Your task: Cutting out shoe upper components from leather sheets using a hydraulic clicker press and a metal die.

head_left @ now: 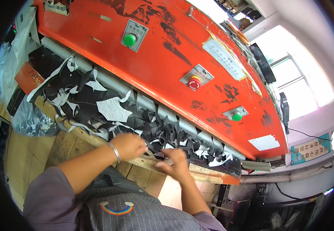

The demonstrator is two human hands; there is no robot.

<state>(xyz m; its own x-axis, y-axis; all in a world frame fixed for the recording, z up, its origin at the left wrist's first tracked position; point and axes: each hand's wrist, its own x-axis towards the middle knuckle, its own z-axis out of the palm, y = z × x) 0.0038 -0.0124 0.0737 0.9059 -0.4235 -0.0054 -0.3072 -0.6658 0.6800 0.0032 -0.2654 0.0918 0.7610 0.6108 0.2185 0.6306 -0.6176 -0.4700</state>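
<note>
Black and white offcuts, seemingly sheet material, lie in a jagged heap along the bed of a red machine. My left hand, with a silver bangle at its wrist, is over the near edge of the heap. Its fingers are curled together; whatever may be in them is hidden. To its right, my right hand is at the front edge, beside dark scraps. Its thumb stands apart from the fingers, and I see nothing held between them. Both hands are slightly blurred.
The red machine front rises behind the heap, carrying a green button, a red stop button and another green button. A worn wooden board edges the bed. A clear plastic bag sits at left.
</note>
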